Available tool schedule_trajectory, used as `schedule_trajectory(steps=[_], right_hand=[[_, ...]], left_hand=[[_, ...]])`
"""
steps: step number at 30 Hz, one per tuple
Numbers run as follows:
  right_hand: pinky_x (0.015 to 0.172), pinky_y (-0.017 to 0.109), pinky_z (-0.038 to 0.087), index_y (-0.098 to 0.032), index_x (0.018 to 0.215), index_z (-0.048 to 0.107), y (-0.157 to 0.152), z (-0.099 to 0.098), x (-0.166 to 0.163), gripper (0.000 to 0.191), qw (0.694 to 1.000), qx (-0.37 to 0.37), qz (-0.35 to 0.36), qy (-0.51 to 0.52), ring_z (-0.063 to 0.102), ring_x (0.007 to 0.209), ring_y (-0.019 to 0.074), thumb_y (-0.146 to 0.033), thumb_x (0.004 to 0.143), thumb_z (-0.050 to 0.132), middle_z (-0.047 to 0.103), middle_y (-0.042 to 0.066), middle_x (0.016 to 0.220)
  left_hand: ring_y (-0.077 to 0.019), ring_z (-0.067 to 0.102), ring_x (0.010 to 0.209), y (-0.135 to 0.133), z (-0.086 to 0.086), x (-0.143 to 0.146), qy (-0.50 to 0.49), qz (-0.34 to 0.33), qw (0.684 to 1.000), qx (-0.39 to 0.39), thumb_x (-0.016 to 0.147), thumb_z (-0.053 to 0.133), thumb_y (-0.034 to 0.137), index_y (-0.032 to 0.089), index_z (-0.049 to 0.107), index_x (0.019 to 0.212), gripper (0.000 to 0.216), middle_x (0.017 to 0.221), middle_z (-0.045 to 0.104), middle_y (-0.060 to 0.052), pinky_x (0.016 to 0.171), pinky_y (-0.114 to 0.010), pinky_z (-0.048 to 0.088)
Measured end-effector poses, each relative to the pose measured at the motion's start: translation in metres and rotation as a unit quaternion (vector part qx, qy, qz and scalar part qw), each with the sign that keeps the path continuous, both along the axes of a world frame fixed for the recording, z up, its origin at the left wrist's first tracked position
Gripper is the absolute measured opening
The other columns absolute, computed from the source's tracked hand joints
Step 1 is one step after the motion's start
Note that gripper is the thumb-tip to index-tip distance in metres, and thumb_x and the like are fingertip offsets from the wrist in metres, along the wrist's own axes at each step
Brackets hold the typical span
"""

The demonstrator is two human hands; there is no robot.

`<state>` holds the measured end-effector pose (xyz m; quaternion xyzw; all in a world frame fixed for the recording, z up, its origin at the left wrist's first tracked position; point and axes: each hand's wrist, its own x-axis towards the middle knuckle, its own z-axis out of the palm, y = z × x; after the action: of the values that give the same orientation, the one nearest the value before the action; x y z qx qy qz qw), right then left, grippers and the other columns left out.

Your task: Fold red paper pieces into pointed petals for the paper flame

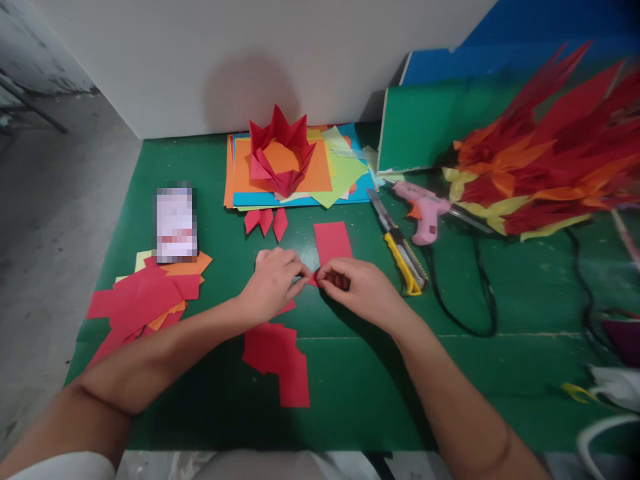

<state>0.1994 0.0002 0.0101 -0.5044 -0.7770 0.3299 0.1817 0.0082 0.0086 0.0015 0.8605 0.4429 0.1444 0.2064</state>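
Between the fingertips of my left hand (277, 281) and my right hand (350, 287) is a small piece of red paper (313, 280), mostly hidden by the fingers. Both hands pinch it just above the table. A red paper rectangle (334, 241) lies right behind my right hand. Nearer to me is a loose pile of red paper pieces (280, 353). Several small folded red paper pieces (266, 221) lie beyond my left hand. Farther back, a pointed red folded-paper ring (280, 180) rests on a stack of coloured paper (323, 180).
A yellow box cutter (403, 257) and a pink glue gun (423, 208) with a black cord lie to the right. Red and orange paper flames (545, 153) stand behind them. At left, a phone (175, 223) lies on red and orange paper cutouts (145, 293). A white panel (250, 60) borders the green table (450, 387).
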Motion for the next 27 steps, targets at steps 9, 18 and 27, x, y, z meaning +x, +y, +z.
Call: schedule_trajectory(steps=[9,18,27], right_hand=[[0.056,0.025,0.036,-0.02,0.076,0.056,0.0,0.002,0.001,0.008,1.0,-0.006,0.014,-0.011,0.05,0.062,0.0128,-0.015,0.082,0.054,0.056,-0.001,0.069],[0.062,0.025,0.038,-0.02,0.077,0.055,0.003,0.0,0.006,0.014,0.999,-0.015,0.041,0.014,0.051,0.069,0.0133,-0.007,0.082,0.052,0.056,0.001,0.077],[0.065,0.025,0.036,-0.02,0.075,0.047,0.0,0.001,0.01,0.018,0.997,-0.028,0.063,0.023,0.049,0.073,0.0137,-0.003,0.081,0.046,0.054,0.001,0.078]], left_hand=[[-0.0172,0.05,0.086,-0.002,0.001,0.001,-0.008,-0.018,1.0,-0.003,0.093,0.049,0.021,0.021,0.066,0.089,0.018,0.088,0.061,-0.002,0.074,-0.032,0.029],[-0.0187,0.047,0.09,-0.009,-0.003,-0.006,0.062,-0.105,0.986,0.115,0.094,0.043,0.015,0.018,0.063,0.1,0.021,0.099,0.061,-0.004,0.076,-0.032,0.03],[-0.0203,0.047,0.089,-0.018,0.001,-0.003,0.125,-0.11,0.974,0.154,0.098,0.03,0.018,0.014,0.061,0.104,0.032,0.101,0.06,-0.008,0.077,-0.034,0.032]])
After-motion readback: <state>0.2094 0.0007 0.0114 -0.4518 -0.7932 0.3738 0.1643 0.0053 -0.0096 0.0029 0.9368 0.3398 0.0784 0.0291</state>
